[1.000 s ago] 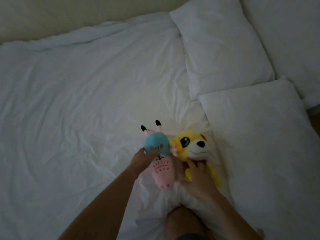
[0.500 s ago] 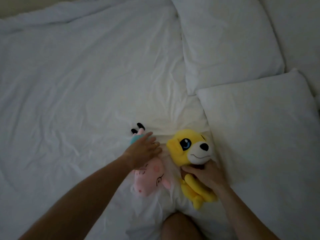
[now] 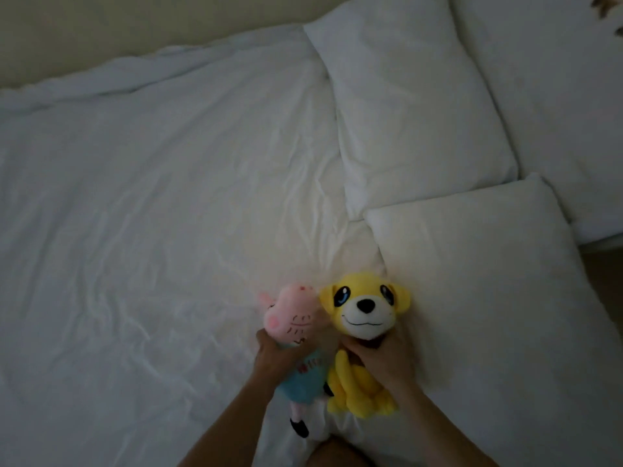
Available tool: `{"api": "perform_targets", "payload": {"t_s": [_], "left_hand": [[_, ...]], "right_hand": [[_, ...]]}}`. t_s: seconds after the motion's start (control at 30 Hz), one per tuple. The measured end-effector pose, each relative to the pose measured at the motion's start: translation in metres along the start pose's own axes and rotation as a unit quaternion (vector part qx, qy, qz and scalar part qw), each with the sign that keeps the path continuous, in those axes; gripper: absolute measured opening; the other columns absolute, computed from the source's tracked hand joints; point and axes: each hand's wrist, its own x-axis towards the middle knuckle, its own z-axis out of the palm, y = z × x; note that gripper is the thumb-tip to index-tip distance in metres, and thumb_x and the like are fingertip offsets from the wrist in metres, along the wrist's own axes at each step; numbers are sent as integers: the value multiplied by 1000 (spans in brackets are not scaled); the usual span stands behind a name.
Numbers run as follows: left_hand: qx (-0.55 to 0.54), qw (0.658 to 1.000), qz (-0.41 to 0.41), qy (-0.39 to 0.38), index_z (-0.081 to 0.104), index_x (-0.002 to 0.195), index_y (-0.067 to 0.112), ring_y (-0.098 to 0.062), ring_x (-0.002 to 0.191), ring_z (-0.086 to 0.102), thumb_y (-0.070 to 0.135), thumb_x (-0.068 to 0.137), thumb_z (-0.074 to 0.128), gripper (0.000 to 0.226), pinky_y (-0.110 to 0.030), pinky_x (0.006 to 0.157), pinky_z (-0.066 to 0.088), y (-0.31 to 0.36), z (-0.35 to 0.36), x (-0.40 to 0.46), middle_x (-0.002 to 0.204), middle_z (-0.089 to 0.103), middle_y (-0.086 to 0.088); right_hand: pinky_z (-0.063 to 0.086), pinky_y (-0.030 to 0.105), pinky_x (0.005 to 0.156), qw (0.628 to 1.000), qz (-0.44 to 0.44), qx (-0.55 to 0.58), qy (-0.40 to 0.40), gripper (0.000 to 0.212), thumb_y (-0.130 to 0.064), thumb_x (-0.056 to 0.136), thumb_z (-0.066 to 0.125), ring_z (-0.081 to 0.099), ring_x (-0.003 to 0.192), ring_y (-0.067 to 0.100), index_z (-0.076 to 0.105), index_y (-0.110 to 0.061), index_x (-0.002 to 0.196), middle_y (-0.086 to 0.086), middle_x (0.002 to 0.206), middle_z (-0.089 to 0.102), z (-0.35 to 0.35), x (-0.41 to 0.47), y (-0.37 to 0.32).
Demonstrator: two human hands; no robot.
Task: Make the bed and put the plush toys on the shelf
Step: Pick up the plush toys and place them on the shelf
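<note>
Two plush toys sit side by side on the white bed near its front edge. The pink pig plush (image 3: 292,318) wears a blue top, its head up and its black-tipped legs hanging toward me. My left hand (image 3: 274,360) grips it around the body. To its right is the yellow dog plush (image 3: 364,306) with a white muzzle and blue eyes, facing me. My right hand (image 3: 384,360) holds it at the neck, above its yellow legs. The white duvet (image 3: 161,214) lies spread and lightly wrinkled over the bed.
Two white pillows lie at the right: one farther back (image 3: 411,106), one nearer (image 3: 488,298) right beside the dog. A third pillow (image 3: 556,79) fills the far right corner. A beige wall (image 3: 135,25) runs behind the bed. My knee (image 3: 337,455) shows at the bottom.
My left hand turned the pig plush from lying head-down to head-up. The dog plush was raised to face me, with my right hand still at its neck.
</note>
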Motion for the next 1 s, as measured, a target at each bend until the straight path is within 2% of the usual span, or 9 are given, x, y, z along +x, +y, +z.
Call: {"api": "perform_targets", "payload": {"t_s": [0.1,0.23,0.33,0.43,0.6,0.77,0.83,0.9,1.0], "left_hand": [[7,999,41,-6,34,120,21,-33,108,62,55,43,82,97,-51,90,58,3,8,-31,120,58,-9],[-40,991,129,-7,41,127,22,-29,103,67,47,49,86,94,-53,87,61,11,-19,-108,121,63,-9],[-58,969,238,8,42,126,22,-24,102,67,39,60,93,85,-45,79,61,15,-42,-202,121,62,-6],[-82,939,334,30,44,124,23,-17,96,64,26,74,91,69,-31,66,53,1,-61,-293,115,61,0],[-100,895,434,23,47,123,27,-9,92,63,24,75,88,63,-28,62,49,-36,-82,-413,104,62,9],[-93,880,465,22,48,131,23,-13,98,65,31,70,92,76,-31,67,53,-80,-78,-480,111,64,6],[-80,881,466,18,49,133,19,-18,101,69,44,56,96,93,-37,71,60,-101,-70,-495,116,67,1],[-71,882,466,15,53,131,15,-19,100,73,57,42,96,108,-37,68,63,-119,-63,-504,117,70,-2],[-70,881,468,2,50,128,13,-19,98,71,47,54,96,94,-32,63,58,-135,-47,-524,118,66,-4]], "right_hand": [[56,36,72,1000,11,9,4,59,-66,61,83,68,90,23,64,-22,97,-3,84,65,2,-14,2],[51,32,73,997,-43,39,52,91,-87,49,67,68,99,26,60,-24,115,1,107,71,-41,-77,-12],[53,34,79,986,-106,73,106,80,-78,57,75,67,101,27,62,-25,115,2,109,72,-91,-156,-28],[48,31,76,965,-185,104,153,74,-74,60,78,66,102,24,62,-26,115,0,109,71,-132,-242,-34],[43,27,73,927,-280,135,212,72,-74,61,77,63,91,15,62,-28,114,-7,101,69,-176,-366,-16],[44,24,70,901,-299,159,270,65,-70,63,78,57,83,8,64,-26,109,-10,91,65,-192,-454,22],[54,29,67,891,-294,162,305,73,-84,53,72,65,82,11,67,-26,97,-6,87,69,-190,-477,44],[58,37,67,886,-287,165,325,77,-91,48,67,68,80,15,67,-25,87,-2,81,71,-189,-493,66],[57,36,69,887,-278,166,329,66,-82,53,72,66,80,11,64,-27,89,-4,83,71,-195,-518,93]]}}
